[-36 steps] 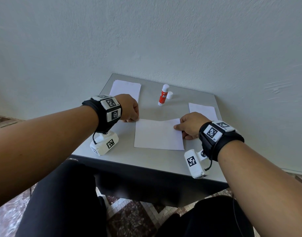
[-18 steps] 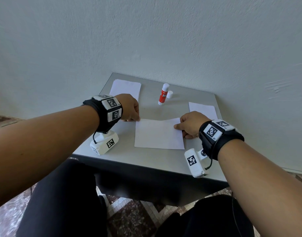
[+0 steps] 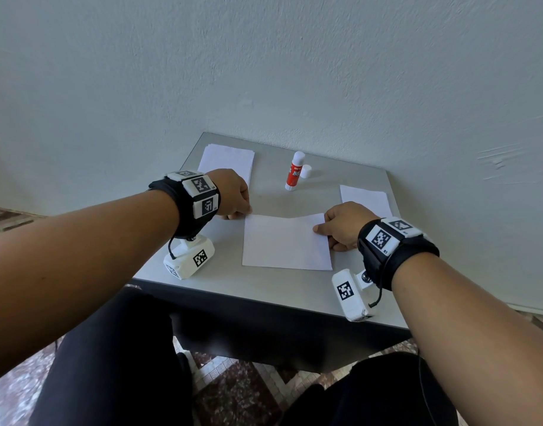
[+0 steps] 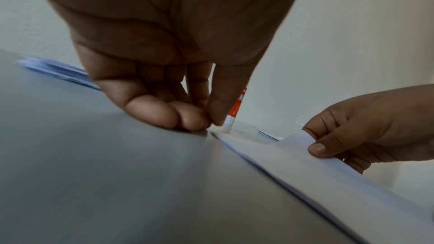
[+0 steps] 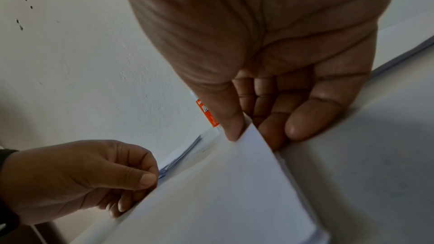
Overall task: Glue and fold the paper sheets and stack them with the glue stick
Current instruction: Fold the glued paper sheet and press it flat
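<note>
Folded sheet [image 3: 285, 241] sits mid-table [image 3: 264, 290], with both hands on its far corners. The left hand [image 3: 233, 192] has thumb and forefinger pinched at the far-left corner, other fingers curled. From the head cam you mostly get knuckles, but the left wrist cam shows the fingertips [image 4: 190, 120] bunched right down at the corner point against the table. The right hand [image 3: 344, 222] pinches the far-right corner, thumb on top. The right wrist cam shows that corner lifted a bit off the table, thumb [image 5: 232, 127] over it and fingers tucked under, which the head cam hides.

The glue stick [image 3: 295, 173] stands upright at 12 o'clock from the sheet, uncapped, its white cap [image 3: 306, 171] just beside it. Unfolded paper stack [image 3: 227, 161] at 11 o'clock, smaller folded pile [image 3: 365, 198] at 2 o'clock. Both wrist cams only catch a sliver of the orange label behind the fingers.
</note>
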